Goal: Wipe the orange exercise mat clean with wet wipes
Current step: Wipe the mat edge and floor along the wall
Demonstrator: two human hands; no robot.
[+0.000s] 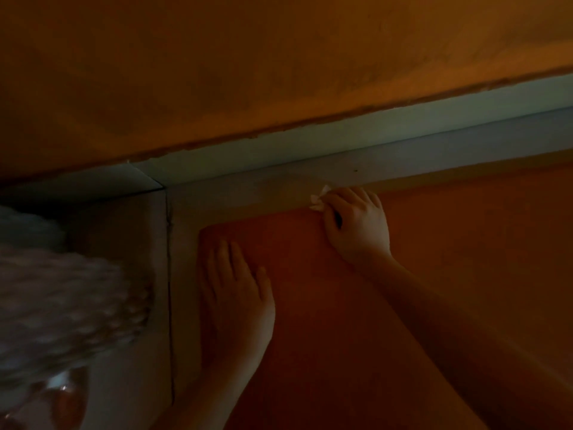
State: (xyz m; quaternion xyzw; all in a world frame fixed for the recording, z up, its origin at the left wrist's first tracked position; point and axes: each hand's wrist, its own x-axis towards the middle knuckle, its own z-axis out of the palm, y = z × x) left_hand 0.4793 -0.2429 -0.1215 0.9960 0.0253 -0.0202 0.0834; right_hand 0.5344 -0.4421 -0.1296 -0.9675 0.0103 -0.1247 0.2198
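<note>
Orange mat (449, 259) flat on floor (235, 197), rounded far-left corner visible. Far edge parallel to skirting (279, 153), narrow floor strip between. Mat runs off frame right and bottom; long axis unclear. Surface plain dull orange, light dim. Left hand (238, 293) flat, fingers straight, pressing mat by left edge. Right hand (356, 225) curled, pinching white wet wipe (317, 201) at far edge.

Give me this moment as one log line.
stage: wiping | right hand: grips wet wipe at far edge of orange mat | left hand: flat on mat near its corner
</note>
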